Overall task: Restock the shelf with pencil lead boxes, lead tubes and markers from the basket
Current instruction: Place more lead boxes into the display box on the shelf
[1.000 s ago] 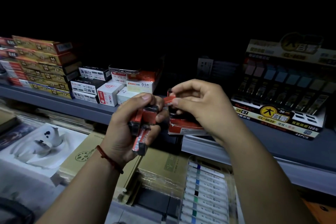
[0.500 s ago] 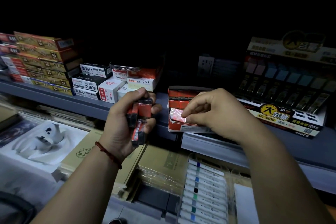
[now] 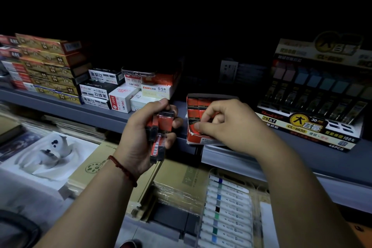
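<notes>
Right hand [image 3: 231, 125] has left the bundle in the left hand and gone over to the red box [image 3: 191, 137]. It now sits deeper in the box than half a second ago. Left hand [image 3: 138, 137] has barely shifted.

Head view:
- Left hand is clamped round a bundle of lead tubes [image 3: 161, 125], red and black, thumb over the top. The bundle's long axis is near upright, bottom end tipped slightly toward the person.
- Red box stands on the shelf [image 3: 80, 110] at its front edge, open side up and facing the person, with rows of the same red stock inside.
- Right hand is at the box mouth, fingers curled in, thumb along the front wall. Can't tell if a tube is between them; the knuckles hide it.
- Box lies just right of the bundle, near but not touching it.
- Right hand is nearer the box; the left hand acts as feeder.
- Judgement: the next move is a short reach left to pull another tube from the top of the bundle, then back right. The tube likely needs turning from upright to match the rows.
- Marker pack [image 3: 227, 207] lies on the level below, not in either hand.
</notes>
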